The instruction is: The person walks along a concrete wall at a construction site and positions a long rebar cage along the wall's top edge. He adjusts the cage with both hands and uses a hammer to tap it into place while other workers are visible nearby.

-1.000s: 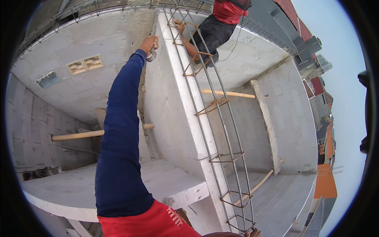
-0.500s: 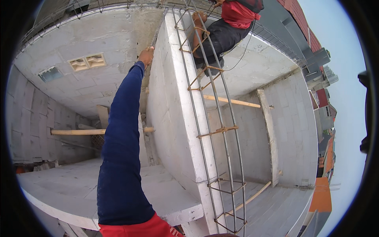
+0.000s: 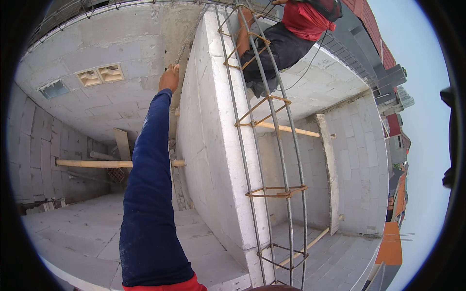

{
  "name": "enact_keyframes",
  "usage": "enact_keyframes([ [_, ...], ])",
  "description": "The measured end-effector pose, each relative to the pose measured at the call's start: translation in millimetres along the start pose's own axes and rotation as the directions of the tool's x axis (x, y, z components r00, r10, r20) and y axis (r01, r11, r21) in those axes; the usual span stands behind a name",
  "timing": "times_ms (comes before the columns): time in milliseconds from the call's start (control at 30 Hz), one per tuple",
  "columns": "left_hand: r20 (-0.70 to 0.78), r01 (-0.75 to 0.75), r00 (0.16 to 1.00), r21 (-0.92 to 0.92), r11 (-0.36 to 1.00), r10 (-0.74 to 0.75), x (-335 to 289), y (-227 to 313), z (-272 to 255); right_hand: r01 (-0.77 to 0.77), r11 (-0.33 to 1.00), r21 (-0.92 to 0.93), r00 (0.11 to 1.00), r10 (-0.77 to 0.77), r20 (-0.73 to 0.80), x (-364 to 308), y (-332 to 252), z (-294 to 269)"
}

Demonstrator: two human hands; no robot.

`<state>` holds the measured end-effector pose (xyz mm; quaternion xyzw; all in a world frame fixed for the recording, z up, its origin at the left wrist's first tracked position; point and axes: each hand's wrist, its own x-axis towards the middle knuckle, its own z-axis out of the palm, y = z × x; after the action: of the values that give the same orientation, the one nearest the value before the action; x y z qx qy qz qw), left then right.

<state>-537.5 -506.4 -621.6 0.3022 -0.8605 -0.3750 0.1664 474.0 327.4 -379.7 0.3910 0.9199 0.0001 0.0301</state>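
My left hand (image 3: pixel 169 79), at the end of a blue sleeve with a red edge, stretches far out to the grey wall corner. Its fingers are closed around the near end of a thin, ribbed rod (image 3: pixel 187 42), which runs up beside the white block wall (image 3: pixel 213 145); its kind is hard to make out. To the right of my arm, a long rebar cage (image 3: pixel 275 123) with rusty ties lies along the top of that wall. No part of my right hand shows.
Another person in a red top and dark trousers (image 3: pixel 281 51) perches at the far end of the cage. Wooden poles (image 3: pixel 92 163) and a plank (image 3: pixel 330 169) span the spaces on both sides. Vent blocks (image 3: pixel 99 75) sit in the far wall; rooftops (image 3: pixel 398 194) lie at right.
My left hand has drawn back toward me and to the left, the rod's near end with it. The view has shifted slightly, and the other person appears farther right.
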Motion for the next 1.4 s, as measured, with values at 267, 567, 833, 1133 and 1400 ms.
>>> enact_keyframes([
  [267,0.085,-0.132,0.988,0.022,0.991,0.130,21,27,-34,-0.014,0.954,0.301,0.997,-0.008,0.072,-4,47,20],
  [567,0.919,0.912,0.339,-0.374,0.171,0.200,14,92,-143,-0.472,0.215,0.855,0.881,0.151,0.448,16,-5,-21],
  [833,0.815,0.829,0.430,-0.526,0.187,0.389,-52,108,-143,-0.532,0.024,0.846,0.829,0.217,0.515,26,-31,-26],
  [1133,0.701,0.448,0.555,-0.706,0.549,0.449,42,119,-82,-0.390,0.156,0.907,0.918,0.133,0.372,26,-26,-42],
  [1400,0.401,-0.519,0.725,-0.215,0.827,0.560,41,93,-54,-0.403,0.267,0.875,0.911,0.203,0.358,25,-40,-56],
])
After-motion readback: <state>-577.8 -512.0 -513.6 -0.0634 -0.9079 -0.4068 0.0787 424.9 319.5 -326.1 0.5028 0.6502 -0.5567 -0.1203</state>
